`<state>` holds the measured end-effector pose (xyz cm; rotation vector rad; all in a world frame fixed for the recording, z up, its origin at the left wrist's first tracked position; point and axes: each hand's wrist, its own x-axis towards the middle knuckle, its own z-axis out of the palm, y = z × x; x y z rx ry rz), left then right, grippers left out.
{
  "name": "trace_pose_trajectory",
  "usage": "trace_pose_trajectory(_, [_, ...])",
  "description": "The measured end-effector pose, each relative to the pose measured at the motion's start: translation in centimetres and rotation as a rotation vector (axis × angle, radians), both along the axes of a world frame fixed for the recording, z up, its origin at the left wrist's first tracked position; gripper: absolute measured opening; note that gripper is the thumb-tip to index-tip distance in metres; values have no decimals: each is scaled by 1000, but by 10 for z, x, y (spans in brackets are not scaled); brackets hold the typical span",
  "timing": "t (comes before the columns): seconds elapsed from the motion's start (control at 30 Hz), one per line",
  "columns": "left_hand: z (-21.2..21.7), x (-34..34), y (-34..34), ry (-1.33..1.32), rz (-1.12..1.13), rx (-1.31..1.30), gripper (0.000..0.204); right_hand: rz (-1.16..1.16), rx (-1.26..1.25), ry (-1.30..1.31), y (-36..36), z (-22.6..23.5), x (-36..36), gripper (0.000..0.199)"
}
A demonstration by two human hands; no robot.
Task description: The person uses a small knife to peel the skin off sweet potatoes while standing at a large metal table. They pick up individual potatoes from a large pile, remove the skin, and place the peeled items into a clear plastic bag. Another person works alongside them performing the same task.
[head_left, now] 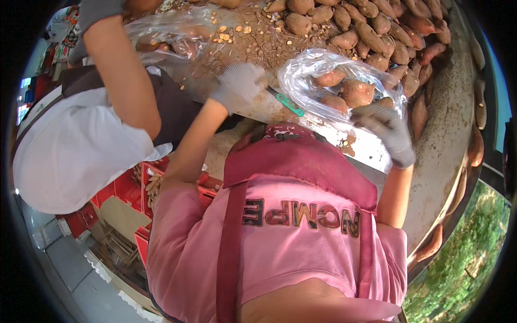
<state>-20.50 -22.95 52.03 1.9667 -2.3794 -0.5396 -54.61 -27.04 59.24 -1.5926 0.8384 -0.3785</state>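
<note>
My left hand point(239, 86), in a pale knitted glove, is closed above the work surface. A tool with a green handle point(290, 105) and a dark narrow part sticks out beside its fingers; the fingers cover its far end. At the near rim of a clear plastic bag point(301, 67), my right hand point(385, 129), also gloved, has its fingers curled and slightly blurred. Inside the bag lie several reddish-brown sweet potatoes, the biggest of them point(357, 93) in the middle. Another sweet potato point(385, 102) shows just beyond my right fingers.
Loose sweet potatoes point(371, 37) are heaped at the back right. Yellow cut pieces point(225, 36) lie on soil beside another filled plastic bag point(188, 29). A co-worker's gloved hand point(99, 11) and bare arm point(121, 75) are close on my left. Red crates point(129, 185) stand below.
</note>
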Motion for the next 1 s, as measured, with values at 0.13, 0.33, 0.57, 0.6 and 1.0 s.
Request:
trace_pose_trajectory(0.13, [-60, -31, 18, 37, -252, -279, 25, -20, -89, 193, 22, -32, 5, 24])
trace_pose_trajectory(0.33, [-86, -29, 13, 49, -280, -328, 27, -189, -238, 218, 21, -35, 11, 28])
trace_pose_trajectory(0.57, [-45, 5, 14, -42, -125, -95, 26, -239, -315, 231, 15, -28, 24, 25])
trace_pose_trajectory(0.6, [-43, 18, 15, -42, -50, -261, 25, -247, -321, 130, 14, -20, 30, 21])
trace_pose_trajectory(1.0, [70, -57, -36, 170, -370, -917, 23, -48, -1105, 420, -18, 36, 105, 40])
